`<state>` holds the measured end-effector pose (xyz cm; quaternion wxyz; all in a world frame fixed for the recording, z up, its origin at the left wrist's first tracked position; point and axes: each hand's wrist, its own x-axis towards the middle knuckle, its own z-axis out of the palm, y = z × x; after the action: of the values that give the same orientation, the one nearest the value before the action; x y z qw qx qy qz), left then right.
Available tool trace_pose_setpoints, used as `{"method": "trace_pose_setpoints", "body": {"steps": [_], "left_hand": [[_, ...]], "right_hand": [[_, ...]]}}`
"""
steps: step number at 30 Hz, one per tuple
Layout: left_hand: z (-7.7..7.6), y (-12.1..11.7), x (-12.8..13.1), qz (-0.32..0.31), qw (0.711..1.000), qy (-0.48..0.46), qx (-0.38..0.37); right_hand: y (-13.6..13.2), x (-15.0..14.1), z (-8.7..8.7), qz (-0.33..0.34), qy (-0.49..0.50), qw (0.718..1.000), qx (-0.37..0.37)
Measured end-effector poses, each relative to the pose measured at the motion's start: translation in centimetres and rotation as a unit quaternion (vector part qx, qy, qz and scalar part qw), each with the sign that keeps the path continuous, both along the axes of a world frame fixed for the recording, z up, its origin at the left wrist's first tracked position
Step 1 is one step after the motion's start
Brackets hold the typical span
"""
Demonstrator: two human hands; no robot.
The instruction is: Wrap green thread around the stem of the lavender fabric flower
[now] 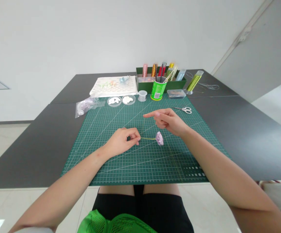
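Lilac flower (159, 138): likely light, petals crushable; best held by stem (148, 138). Left hand (122, 139), left of flower: grip pinching stem. Right hand (169, 121), beyond flower: grip unclear.

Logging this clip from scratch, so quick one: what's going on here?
The person's left hand pinches the thin stem of a pale purple flower over a green cutting mat. The right hand is apart from the flower, index finger extended; whether it holds anything is unclear. White-handled scissors lie farther back on the mat.
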<state>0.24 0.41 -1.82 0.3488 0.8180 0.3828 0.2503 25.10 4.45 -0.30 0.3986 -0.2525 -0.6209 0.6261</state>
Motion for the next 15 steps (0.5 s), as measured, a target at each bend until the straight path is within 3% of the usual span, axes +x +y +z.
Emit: {"method": "trace_pose_setpoints", "body": {"steps": [8, 15], "left_hand": [[0.9, -0.5, 0.1, 0.006, 0.998, -0.041, -0.047], [0.6, -0.5, 0.1, 0.031, 0.993, -0.095, -0.057]], "right_hand": [[1.1, 0.3, -1.0, -0.010, -0.129, 0.991, 0.019], [1.5, 0.2, -1.5, 0.014, -0.233, 0.972, 0.015]]}}
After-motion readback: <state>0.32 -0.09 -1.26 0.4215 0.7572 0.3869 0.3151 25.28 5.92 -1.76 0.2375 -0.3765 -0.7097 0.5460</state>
